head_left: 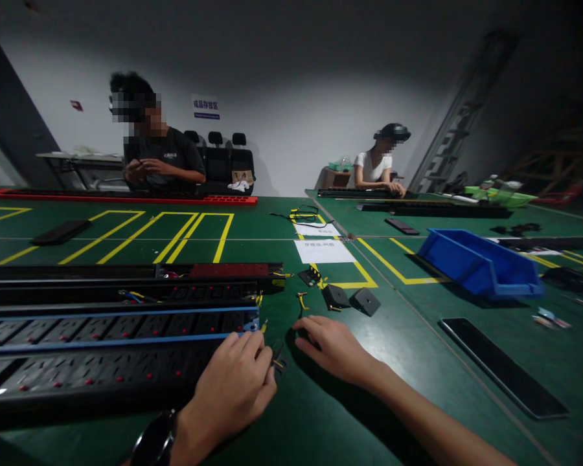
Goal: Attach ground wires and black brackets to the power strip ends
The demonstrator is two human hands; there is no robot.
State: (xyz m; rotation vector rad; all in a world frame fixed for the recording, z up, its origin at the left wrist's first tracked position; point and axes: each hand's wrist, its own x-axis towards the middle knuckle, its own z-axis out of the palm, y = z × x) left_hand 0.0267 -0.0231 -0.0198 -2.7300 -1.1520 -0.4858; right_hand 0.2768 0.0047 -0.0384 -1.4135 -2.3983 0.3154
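Note:
My left hand [236, 382] is closed over the right end of the nearest black power strip [121, 372], its fingers bent round that end. Small dark wire ends [278, 359] stick out beside its fingertips. My right hand [333, 349] hovers just over the table, fingers loosely curled and thumb apart, with nothing visible between them. Behind the near strip lies a blue-edged power strip [111, 329] with red-dotted sockets. Beyond my right hand are a short yellow wire [302, 301], two black square end caps [337, 296] [365, 301] and a small black part [311, 276].
A blue bin [480, 262] and a dark phone [502, 366] are on the right. More black strip housings [102, 291] lie behind the power strips. White paper labels [324, 252] are on the green table [252, 249]. Two people [162, 158] [373, 169] work across it.

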